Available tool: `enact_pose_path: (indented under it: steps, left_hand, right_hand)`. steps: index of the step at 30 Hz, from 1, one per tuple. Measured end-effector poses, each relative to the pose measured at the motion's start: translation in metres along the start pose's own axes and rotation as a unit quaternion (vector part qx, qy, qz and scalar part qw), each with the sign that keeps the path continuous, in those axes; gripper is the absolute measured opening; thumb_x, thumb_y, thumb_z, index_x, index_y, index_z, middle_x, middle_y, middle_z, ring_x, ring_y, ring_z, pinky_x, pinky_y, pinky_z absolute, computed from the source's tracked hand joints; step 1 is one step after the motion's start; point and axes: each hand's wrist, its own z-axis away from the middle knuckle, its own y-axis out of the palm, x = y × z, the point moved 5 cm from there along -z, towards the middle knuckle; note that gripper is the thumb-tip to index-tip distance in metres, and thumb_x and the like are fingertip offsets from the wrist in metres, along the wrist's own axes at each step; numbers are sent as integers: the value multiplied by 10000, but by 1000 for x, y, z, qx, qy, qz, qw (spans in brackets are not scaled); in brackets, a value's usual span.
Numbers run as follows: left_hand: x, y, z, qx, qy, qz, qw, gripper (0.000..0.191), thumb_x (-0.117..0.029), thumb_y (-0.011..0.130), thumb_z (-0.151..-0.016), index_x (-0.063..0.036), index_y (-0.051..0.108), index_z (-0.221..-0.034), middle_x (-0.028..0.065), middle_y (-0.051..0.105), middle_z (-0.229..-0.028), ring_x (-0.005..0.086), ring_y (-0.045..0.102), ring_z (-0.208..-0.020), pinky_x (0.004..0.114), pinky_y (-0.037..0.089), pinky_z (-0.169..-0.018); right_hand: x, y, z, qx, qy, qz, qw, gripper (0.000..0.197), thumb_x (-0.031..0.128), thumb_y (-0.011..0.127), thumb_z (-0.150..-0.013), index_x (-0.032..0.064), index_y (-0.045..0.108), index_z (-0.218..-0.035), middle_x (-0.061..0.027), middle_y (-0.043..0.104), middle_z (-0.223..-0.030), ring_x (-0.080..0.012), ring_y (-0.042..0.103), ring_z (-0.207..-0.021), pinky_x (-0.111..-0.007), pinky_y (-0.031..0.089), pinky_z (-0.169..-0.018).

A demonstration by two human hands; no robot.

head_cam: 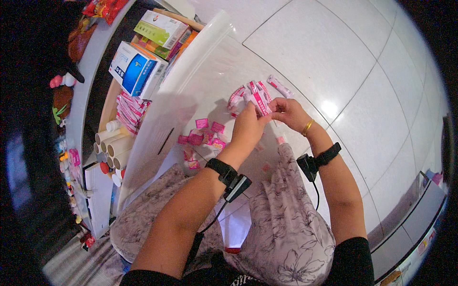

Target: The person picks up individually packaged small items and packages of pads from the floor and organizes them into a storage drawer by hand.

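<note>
Above the tiled floor, my left hand [247,130] grips a pink-and-white stick sachet [260,103] between thumb and fingers. My right hand [291,115] pinches the right side of the same sachet, a gold bracelet on its wrist. Behind it, more stick sachets [237,97] fan out; how many are in the grip cannot be made out. A single sachet [280,86] lies on the tiles just beyond my right hand. Left of my left forearm, several small square pink packets [207,136] are scattered on the floor.
An open drawer [179,100] on the left holds a blue-and-white box [134,69], a green-and-white box [161,28], a heap of stick sachets [130,111] and several cardboard tubes [118,146]. Small figures line the cabinet top [84,89]. A low grey unit [411,221] stands at lower right.
</note>
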Motion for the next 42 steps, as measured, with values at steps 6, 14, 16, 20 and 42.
enact_pose_path:
  steps: [6, 14, 16, 20, 42]
  left_hand:
    - [-40, -39, 17, -67, 42, 33, 996, 272, -137, 717, -821, 7, 592, -1015, 207, 671, -934, 379, 656, -867, 446, 513, -751]
    - [-84, -94, 52, -79, 62, 4, 995, 241, -201, 663, -876, 12, 566, -935, 232, 635, -891, 410, 628, -832, 468, 481, -702]
    - [-94, -113, 61, -95, 72, 4, 993, 236, -201, 655, -885, 11, 562, -930, 236, 635, -901, 407, 629, -841, 468, 480, -701]
    - [-110, -151, 73, -130, 48, 16, 990, 236, -208, 666, -891, 6, 568, -900, 217, 637, -824, 389, 630, -756, 449, 482, -664]
    - [-6, -360, 59, -51, -168, 167, 970, 246, -255, 666, -910, -22, 702, -981, 53, 700, -937, 130, 661, -829, 279, 558, -756]
  right_hand:
    - [59, 4, 8, 5, -30, -65, 997, 161, 60, 738, -842, 30, 588, -895, 35, 546, -793, -69, 523, -737, -246, 476, -677]
    - [117, 20, 13, 35, -85, -82, 992, 223, 41, 762, -824, 68, 564, -925, 37, 562, -802, -49, 538, -733, -209, 463, -634]
    - [131, 26, 10, 40, -90, -85, 991, 234, 52, 774, -815, 68, 575, -937, 35, 574, -809, -51, 543, -735, -213, 467, -641]
    - [157, 33, 9, 57, -110, -67, 990, 227, 77, 781, -815, 64, 594, -944, 31, 593, -837, -56, 557, -763, -226, 488, -688]
    - [146, 52, -10, 55, -83, -22, 995, 147, 55, 706, -877, 32, 616, -990, -5, 634, -915, -78, 614, -861, -241, 523, -792]
